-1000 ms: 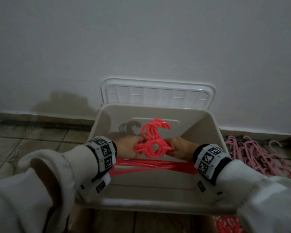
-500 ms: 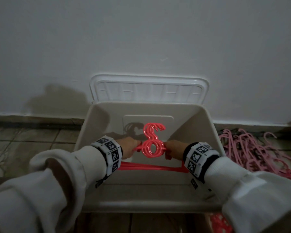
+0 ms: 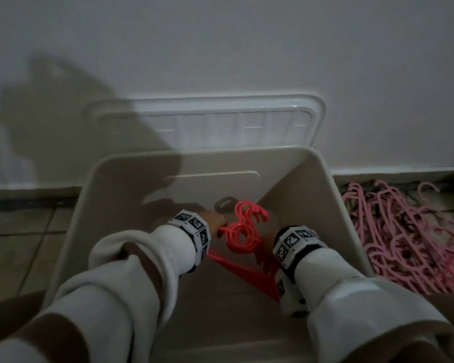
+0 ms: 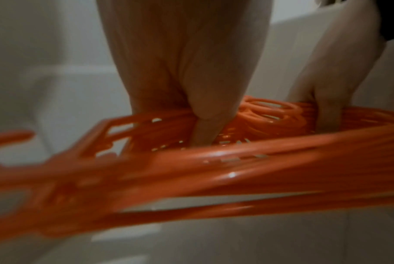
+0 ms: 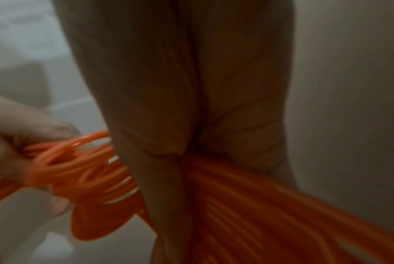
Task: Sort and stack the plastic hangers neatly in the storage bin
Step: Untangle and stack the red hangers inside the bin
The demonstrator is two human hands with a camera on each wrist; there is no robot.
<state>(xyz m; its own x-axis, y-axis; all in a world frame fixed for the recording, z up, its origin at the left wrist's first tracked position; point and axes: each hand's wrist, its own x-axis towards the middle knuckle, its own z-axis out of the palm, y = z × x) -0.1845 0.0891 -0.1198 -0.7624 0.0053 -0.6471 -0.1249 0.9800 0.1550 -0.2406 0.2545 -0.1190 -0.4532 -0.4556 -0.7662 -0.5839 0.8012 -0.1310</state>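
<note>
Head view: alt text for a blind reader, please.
Both hands, left hand and right hand, grip a bundle of red hangers inside a beige storage bin. Its lid leans against the wall; pink hangers are piled on the floor at right.

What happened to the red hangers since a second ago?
The red hangers went lower into the bin and turned, so their hooks now lean right and the bundle sits slanted. The left hand and right hand still grip them. The pink pile stayed on the floor.
</note>
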